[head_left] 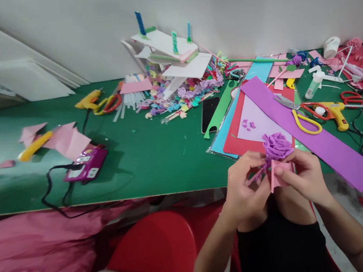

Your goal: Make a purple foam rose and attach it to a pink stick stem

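Just over the table's front edge, both hands hold a purple paper flower [278, 145] and a small pink paper piece [281, 177]. My left hand [245, 185] is closed around the base and thin stem of the flower. Thumb and fingers of my right hand [305, 174] pinch the pink paper, which lies against the underside of the bloom. Part of the stem is hidden behind the fingers. Beyond the hands, a lilac sheet [259, 120] with small purple scraps rests on a red sheet [231, 141].
A long purple paper strip [328, 144] crosses the sheets, with scissors [307, 107] on it. To the right lies a yellow glue gun [336, 113]. A phone [210, 114], a pile of small paper flowers [183, 94] and a purple power socket [87, 164] stand leftward.
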`<move>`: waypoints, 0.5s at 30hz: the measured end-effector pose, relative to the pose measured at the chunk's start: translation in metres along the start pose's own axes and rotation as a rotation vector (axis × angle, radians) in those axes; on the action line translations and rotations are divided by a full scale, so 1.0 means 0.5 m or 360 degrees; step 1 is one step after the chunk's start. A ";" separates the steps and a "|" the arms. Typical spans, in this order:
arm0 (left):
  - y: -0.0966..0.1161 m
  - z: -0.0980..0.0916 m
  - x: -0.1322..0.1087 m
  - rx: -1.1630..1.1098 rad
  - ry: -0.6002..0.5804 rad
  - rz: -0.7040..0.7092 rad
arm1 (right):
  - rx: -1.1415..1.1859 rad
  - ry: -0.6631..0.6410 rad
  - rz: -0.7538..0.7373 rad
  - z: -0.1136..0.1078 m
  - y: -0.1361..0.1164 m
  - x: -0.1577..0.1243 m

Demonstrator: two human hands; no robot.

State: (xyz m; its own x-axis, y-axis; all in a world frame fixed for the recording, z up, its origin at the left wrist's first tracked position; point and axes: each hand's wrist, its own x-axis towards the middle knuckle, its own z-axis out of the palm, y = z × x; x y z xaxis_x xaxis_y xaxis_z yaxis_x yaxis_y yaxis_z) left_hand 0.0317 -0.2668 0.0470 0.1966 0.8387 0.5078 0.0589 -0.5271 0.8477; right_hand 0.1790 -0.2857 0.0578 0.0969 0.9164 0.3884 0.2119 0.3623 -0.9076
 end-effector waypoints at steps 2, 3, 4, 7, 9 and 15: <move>0.000 -0.005 -0.004 -0.0081 -0.0053 -0.0055 | 0.0002 0.0027 0.0037 0.001 0.002 0.002; -0.002 -0.007 -0.006 -0.0126 -0.0068 -0.0078 | 0.0000 0.0033 0.0046 0.001 0.002 0.002; -0.006 -0.009 -0.009 -0.0172 -0.0080 -0.0099 | -0.0006 0.0034 0.0045 0.001 0.003 0.002; -0.017 -0.012 -0.013 -0.0269 -0.0049 -0.0145 | -0.0046 0.0027 0.0006 0.001 0.005 0.001; -0.020 -0.010 -0.011 -0.0243 0.0024 -0.0161 | -0.0088 0.0030 -0.0006 0.000 0.006 -0.001; -0.005 0.003 0.004 0.0004 0.0098 -0.0180 | -0.0141 0.0069 0.0086 0.004 0.010 0.000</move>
State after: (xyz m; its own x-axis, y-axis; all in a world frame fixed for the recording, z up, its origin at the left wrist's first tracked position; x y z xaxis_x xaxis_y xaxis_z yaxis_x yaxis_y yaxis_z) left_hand 0.0335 -0.2639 0.0458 0.1282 0.8996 0.4174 0.0795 -0.4289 0.8998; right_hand 0.1781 -0.2834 0.0529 0.1521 0.9253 0.3474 0.2903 0.2941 -0.9106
